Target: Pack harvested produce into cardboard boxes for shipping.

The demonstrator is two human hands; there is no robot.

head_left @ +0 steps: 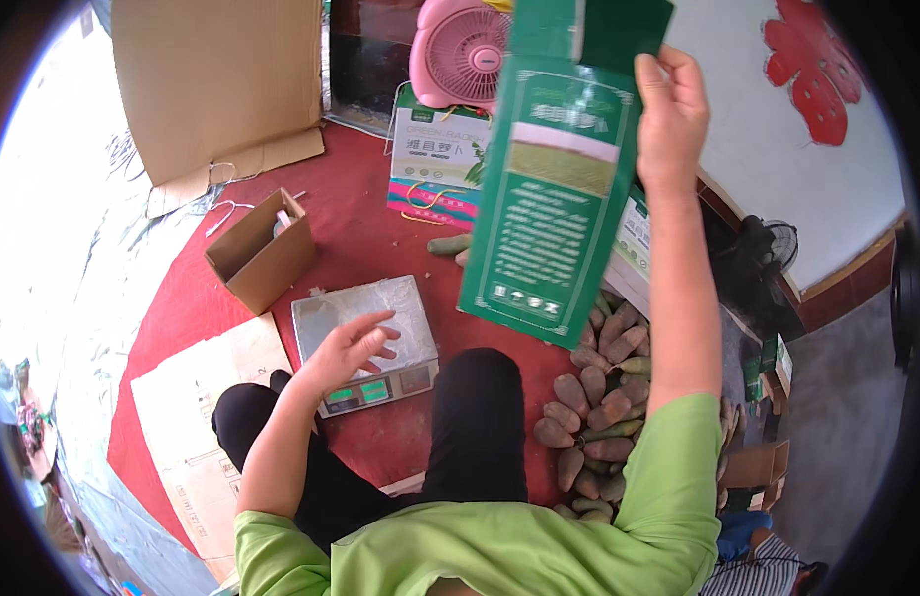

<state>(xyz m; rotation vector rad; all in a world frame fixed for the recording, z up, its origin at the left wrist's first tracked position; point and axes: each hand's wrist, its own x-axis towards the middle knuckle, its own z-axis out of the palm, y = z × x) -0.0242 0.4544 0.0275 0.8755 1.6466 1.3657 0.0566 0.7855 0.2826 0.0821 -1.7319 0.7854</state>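
A tall green cardboard box (pixel 549 248) with a field picture and white print on its side hangs raised at upper right. My right hand (pixel 673 124) grips its upper right edge, thumb on the near face; a dark green flap stands up at the top. Over the flat metal pan of a digital scale (pixel 380 308), with lit green displays, hovers my left hand (pixel 351 350), its fingers spread and nothing in them. Several radishes (pixel 599 397), green and dusty with soil, lie piled below the green box, beside my right arm.
Left of the scale stands a small open brown box (pixel 261 250). Flattened cardboard (pixel 207 427) lies by my left knee, and a large brown carton (pixel 216 89) rises behind. A pink fan (pixel 460 55) sits on a white printed carton (pixel 435 149). Red cloth (pixel 351 219) covers the floor.
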